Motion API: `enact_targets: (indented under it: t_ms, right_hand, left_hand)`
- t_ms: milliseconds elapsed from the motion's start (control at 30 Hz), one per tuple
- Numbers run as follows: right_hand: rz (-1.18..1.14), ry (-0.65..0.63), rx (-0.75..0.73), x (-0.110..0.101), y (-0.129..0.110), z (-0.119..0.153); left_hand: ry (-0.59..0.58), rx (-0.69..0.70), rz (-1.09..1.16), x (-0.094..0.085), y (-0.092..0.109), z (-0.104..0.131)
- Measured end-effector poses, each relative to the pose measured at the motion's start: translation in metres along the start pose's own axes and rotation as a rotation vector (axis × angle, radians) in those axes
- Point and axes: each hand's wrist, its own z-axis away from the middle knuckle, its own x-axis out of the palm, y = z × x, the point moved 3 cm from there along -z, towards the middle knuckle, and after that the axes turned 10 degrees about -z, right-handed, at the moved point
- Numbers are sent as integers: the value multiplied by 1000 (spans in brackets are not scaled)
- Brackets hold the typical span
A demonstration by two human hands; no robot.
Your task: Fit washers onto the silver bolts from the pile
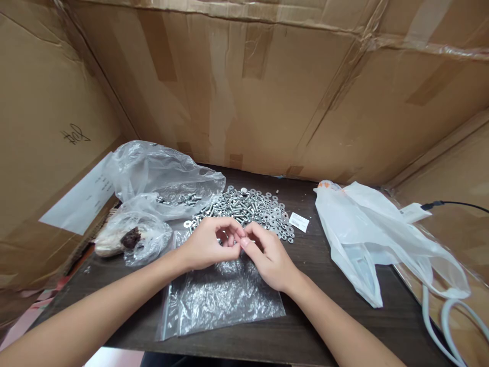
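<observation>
Where the hands meet: left hand point(212, 242) and right hand point(271, 257) converge at the fingertips, above the near edge of the hardware pile point(244, 206).
Fingers: thumb and forefinger tips of both hands pressed together; whether a small part is pinched between them cannot be told.
Hardware pile: loose bolts and washers on the dark surface point(317, 260), beyond the hands; washers gather along its right side.
White tag point(299, 222): flat, just right of the pile; print too small to read.
Paper sheet point(82, 199): well left of the pile, beyond the large clear bag point(160, 168); printed lines illegible.
Handwriting point(76, 134): dark strokes on the left cardboard wall point(38, 92), far left of the pile; reading uncertain.
Orange print point(329, 184): on the white carrier bag point(355, 219), right of the pile; characters not legible.
Zip bag point(229, 306): clear, flat, on the pile's near side, partly beneath the hands.
Edges: rear cardboard wall point(267, 102) close behind the pile; surface's front edge nearer than the zip bag.
Open room: a strip of bare surface runs right of the pile, between white tag and carrier bag.
</observation>
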Motion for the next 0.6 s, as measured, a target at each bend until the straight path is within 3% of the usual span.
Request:
enact_targets:
  t_ms: [200,433,600]
  right_hand:
    - [-114,-30,175,3,11,-1]
    - [-41,36,-5,-2,-3,-1]
    - [-104,12,132,2,9,-2]
  left_hand:
    - [111,172,-193,-1,9,5]
    - [19,-33,31,0,1,-1]
    - [102,120,-136,-1,7,3]
